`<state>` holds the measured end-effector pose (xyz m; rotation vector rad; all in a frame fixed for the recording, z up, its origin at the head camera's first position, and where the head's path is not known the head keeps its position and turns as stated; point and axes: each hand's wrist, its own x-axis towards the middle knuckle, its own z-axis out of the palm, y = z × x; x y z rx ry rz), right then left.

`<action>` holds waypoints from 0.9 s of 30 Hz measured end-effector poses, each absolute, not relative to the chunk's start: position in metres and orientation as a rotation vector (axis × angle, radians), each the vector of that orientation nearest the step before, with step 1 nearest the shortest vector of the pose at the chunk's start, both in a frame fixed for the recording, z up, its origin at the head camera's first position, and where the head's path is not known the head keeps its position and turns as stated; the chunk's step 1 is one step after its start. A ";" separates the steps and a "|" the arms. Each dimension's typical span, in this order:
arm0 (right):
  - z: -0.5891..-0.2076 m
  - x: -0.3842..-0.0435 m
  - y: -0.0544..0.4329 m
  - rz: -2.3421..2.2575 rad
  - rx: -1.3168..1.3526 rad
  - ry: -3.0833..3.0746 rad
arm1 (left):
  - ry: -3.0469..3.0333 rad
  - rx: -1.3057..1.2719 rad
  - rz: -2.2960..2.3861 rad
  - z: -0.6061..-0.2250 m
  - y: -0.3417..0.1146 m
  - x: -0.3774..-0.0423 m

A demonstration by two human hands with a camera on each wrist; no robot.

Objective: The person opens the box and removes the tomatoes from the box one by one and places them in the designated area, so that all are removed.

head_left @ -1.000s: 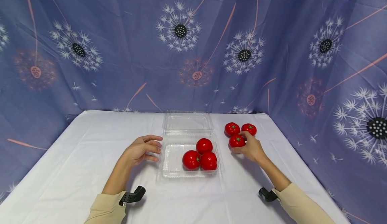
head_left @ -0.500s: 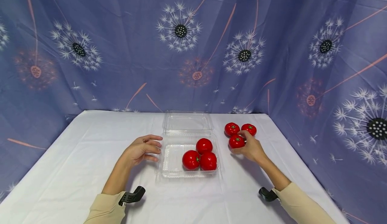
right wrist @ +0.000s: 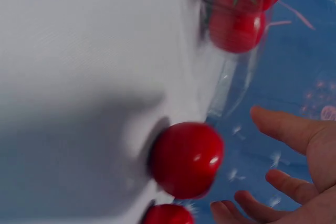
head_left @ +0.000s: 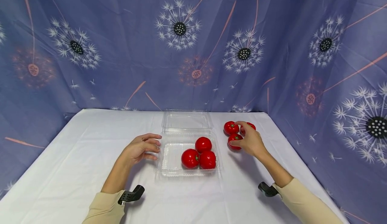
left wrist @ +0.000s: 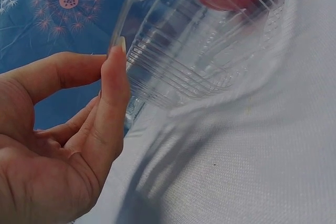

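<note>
In the head view my left hand (head_left: 140,149) has its fingertips right at the left side of a clear plastic clamshell box (head_left: 173,146), fingers loosely spread. Three red tomatoes (head_left: 190,158) sit together in the right part of the box. My right hand (head_left: 251,141) hovers over another group of three tomatoes (head_left: 231,128) to the right of the box, partly covering two of them. From the right wrist, its fingers (right wrist: 286,129) look spread and apart from the nearest tomato (right wrist: 186,158), with nothing held.
The box's lid (head_left: 187,120) lies folded back behind it. A white cloth (head_left: 90,156) covers the table, and a blue dandelion-patterned curtain (head_left: 136,49) hangs behind and at the sides. Black wrist cameras (head_left: 132,195) are strapped at both sleeves.
My right hand has risen off the front tomato, its fingers spreading wider over the group. That tomato stays on the table. The left hand and the box keep their places.
</note>
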<state>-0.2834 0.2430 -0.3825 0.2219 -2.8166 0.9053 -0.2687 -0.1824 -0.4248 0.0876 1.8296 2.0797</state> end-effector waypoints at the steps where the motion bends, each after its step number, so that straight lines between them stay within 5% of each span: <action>1: -0.380 -0.282 0.240 0.902 0.244 -2.803 | 1.830 0.086 2.081 -0.425 -0.183 -0.269; 27: -0.372 -0.247 0.137 1.110 0.628 -2.913 | 1.895 0.099 2.045 -0.420 -0.182 -0.268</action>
